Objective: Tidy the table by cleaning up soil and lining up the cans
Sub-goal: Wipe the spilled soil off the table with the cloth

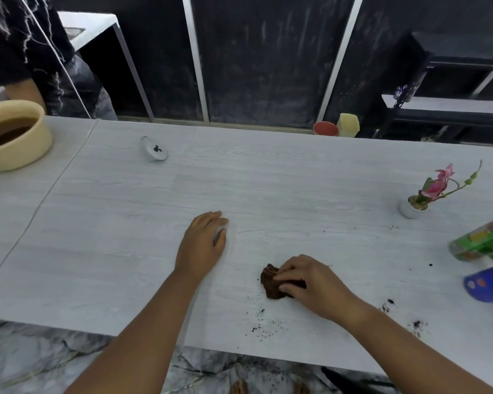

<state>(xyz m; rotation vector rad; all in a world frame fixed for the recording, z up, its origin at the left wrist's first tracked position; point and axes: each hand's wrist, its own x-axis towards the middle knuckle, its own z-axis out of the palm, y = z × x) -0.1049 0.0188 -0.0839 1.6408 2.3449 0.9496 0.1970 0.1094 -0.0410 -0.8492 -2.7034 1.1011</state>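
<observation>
My right hand presses a crumpled brown cloth onto the white table near its front edge. Dark soil crumbs lie scattered in front of the cloth, with more soil specks to the right. My left hand rests flat on the table to the left of the cloth, fingers curled over something small and pale that I cannot make out. A green and red can and a blue can lie tipped at the right edge of the view.
A small white pot with a pink flower stands at the right. A cream basin of brown liquid sits far left. A small white device lies at the back. Another person stands behind the table's left end.
</observation>
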